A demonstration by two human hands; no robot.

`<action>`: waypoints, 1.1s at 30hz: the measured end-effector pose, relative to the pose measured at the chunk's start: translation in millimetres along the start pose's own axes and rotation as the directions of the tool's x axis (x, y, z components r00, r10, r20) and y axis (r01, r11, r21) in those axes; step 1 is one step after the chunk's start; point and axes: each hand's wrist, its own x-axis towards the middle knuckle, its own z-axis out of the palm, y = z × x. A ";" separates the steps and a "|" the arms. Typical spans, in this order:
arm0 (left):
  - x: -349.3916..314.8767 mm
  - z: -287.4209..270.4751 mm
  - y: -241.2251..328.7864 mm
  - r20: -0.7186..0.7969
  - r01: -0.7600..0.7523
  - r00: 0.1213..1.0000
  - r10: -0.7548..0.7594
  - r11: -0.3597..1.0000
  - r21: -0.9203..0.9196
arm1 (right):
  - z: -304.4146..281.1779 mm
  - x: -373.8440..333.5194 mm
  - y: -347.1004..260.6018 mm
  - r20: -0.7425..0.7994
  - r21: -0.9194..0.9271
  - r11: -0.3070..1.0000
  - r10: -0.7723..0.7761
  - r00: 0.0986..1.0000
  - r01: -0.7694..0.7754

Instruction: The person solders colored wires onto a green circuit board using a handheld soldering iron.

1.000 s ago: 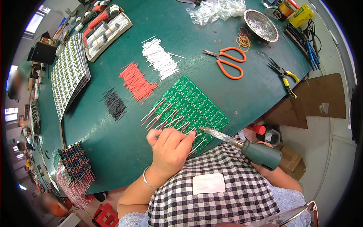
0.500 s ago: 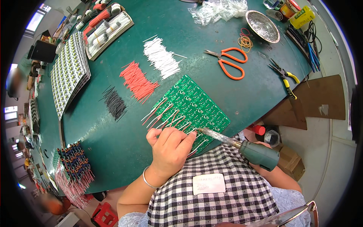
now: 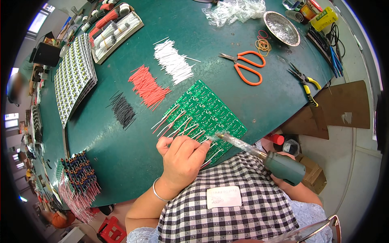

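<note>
A green circuit board (image 3: 216, 109) lies on the table in front of me, with pairs of red and white wires (image 3: 177, 117) along its left and near edges. My left hand (image 3: 183, 158) rests over the board's near-left edge, thumb and fingers pinched on a thin wire whose white end (image 3: 206, 139) shows by the thumb tip. My right hand (image 3: 279, 180), partly hidden behind the dark green handle, grips a soldering iron (image 3: 283, 167). Its tip (image 3: 219, 135) is just above or on the board, right of my left thumb; contact cannot be made out.
Piles of white (image 3: 173, 62), red (image 3: 149, 88) and black wires (image 3: 122, 110) lie beyond the board. Orange-handled scissors (image 3: 248, 67), pliers (image 3: 304, 83) and a metal bowl (image 3: 281, 28) are right. Leftward are stacked board panels (image 3: 75, 77) and wired boards (image 3: 79, 178).
The soldering iron and my right hand have shifted slightly right, drawing the tip away from my left thumb. My left hand and the board have stayed in place.
</note>
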 end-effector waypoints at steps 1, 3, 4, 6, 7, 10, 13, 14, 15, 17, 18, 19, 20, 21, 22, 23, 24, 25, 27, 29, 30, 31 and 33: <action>0.2 -0.3 1.2 0.007 0.002 1.000 -0.002 1.000 0.004 | -0.7 -2.9 3.3 0.038 0.135 0.976 0.168 0.985 -0.172; -0.3 0.1 2.8 0.007 0.006 1.000 -0.006 1.000 0.018 | 2.6 -5.3 8.7 0.000 0.136 0.981 0.137 0.991 -0.136; -0.4 0.1 3.7 0.005 0.009 1.000 -0.009 1.000 0.027 | 3.7 -5.4 10.0 -0.041 0.131 0.986 0.109 0.993 -0.102; 0.5 0.1 1.4 0.000 0.003 1.000 -0.003 1.000 0.010 | 3.6 -7.1 4.7 -0.044 0.066 0.993 0.103 0.994 -0.100; 0.5 0.1 1.6 -0.002 0.003 1.000 -0.003 1.000 0.013 | 3.7 -7.7 4.9 -0.039 0.017 0.996 0.089 0.995 -0.088; -0.7 0.7 2.5 -0.006 0.008 1.000 -0.008 1.000 0.020 | 3.2 -10.0 4.0 -0.030 -0.018 0.993 0.119 0.992 -0.120; -0.8 0.1 3.6 -0.003 0.013 1.000 -0.013 1.000 0.026 | -1.1 -2.0 -0.7 0.001 0.050 0.998 0.035 0.999 -0.035; -1.2 -0.1 3.5 -0.004 0.012 1.000 -0.012 1.000 0.027 | -1.1 -3.6 -0.8 0.000 0.050 0.998 0.034 0.999 -0.034; -1.9 -0.2 3.2 -0.002 0.012 1.000 -0.012 1.000 0.026 | -1.2 -6.5 -0.9 0.002 0.059 0.996 0.061 0.998 -0.061; -2.1 0.0 3.2 -0.001 0.010 1.000 -0.010 1.000 0.022 | -2.4 -4.7 -4.4 0.003 0.066 0.994 0.090 0.996 -0.090; -1.9 0.5 3.2 -0.023 0.010 1.000 -0.009 1.000 0.016 | -4.7 -1.1 -6.2 0.006 -0.049 0.999 -0.023 1.000 0.023; -2.2 1.0 4.3 -0.042 0.012 0.999 -0.012 1.000 0.017 | -5.9 1.2 -5.7 0.024 -0.154 0.978 -0.137 0.990 0.139; -2.3 -0.5 5.9 -0.039 0.013 0.999 -0.012 1.000 0.021 | -6.2 0.0 -3.5 0.025 -0.149 0.979 -0.137 0.990 0.139; -2.3 -3.4 8.2 -0.036 -0.011 0.999 0.012 1.000 0.026 | -6.7 -1.7 -0.7 0.006 -0.134 0.983 -0.123 0.992 0.123; -2.6 -5.1 9.5 -0.036 -0.038 0.999 0.039 0.999 0.020 | -7.7 -4.3 -1.5 -0.015 -0.128 0.987 -0.102 0.995 0.100; -3.8 -4.7 10.4 -0.034 -0.040 0.999 0.041 0.999 0.013 | -8.8 -5.1 -2.1 -0.017 -0.131 0.987 -0.095 0.995 0.092; -5.0 -4.0 11.3 -0.034 -0.061 0.998 0.062 0.998 0.006 | -10.3 -4.6 -2.0 -0.017 -0.131 0.985 -0.117 0.993 0.114; -6.0 -2.9 12.2 -0.034 -0.082 0.996 0.082 0.997 0.001 | -11.5 -5.3 -1.9 -0.018 -0.131 0.982 -0.140 0.990 0.136; -9.3 0.3 11.8 -0.018 -0.085 0.996 0.084 0.996 -0.001 | -11.2 -10.4 2.6 -0.007 -0.112 0.987 -0.120 0.993 0.119; -8.6 2.4 11.5 -0.004 -0.092 0.996 0.091 0.996 -0.009 | -9.3 -12.6 3.3 0.000 -0.100 0.990 -0.098 0.995 0.098; -6.2 3.3 12.3 -0.013 -0.085 0.996 0.085 0.996 -0.013 | -7.8 -11.5 1.9 0.010 -0.123 0.987 -0.103 0.995 0.104; -5.3 3.7 13.3 -0.020 -0.077 0.997 0.076 0.997 -0.009 | -6.3 -10.6 2.5 0.023 -0.139 0.984 -0.112 0.993 0.114; -5.6 4.2 13.3 -0.020 -0.076 0.997 0.076 0.997 -0.008 | -4.8 -10.0 4.0 0.022 -0.107 0.987 -0.117 0.993 0.119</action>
